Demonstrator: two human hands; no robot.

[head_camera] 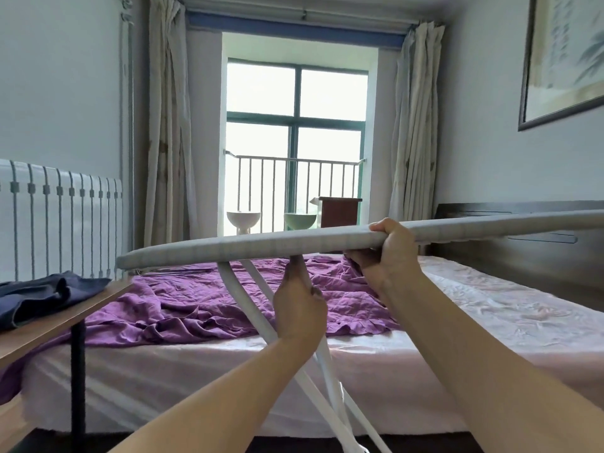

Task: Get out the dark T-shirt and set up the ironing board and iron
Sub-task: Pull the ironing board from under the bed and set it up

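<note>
A grey padded ironing board (248, 245) stretches across the middle of the head view, seen edge-on at chest height, with its white metal legs (330, 387) crossing below it. My right hand (389, 253) grips the near edge of the board, thumb on top. Under the board, my left hand (299, 305) holds one of the white legs, a finger reaching up to the board's underside. The dark T-shirt (42, 295) lies crumpled on a wooden side table (58, 325) at the left. No iron is in view.
Right behind the board is a bed (474, 322) with a pink sheet and a rumpled purple cover (196, 305). A white radiator (58, 217) lines the left wall. Curtains frame a balcony window at the back, and dark floor shows at the bottom.
</note>
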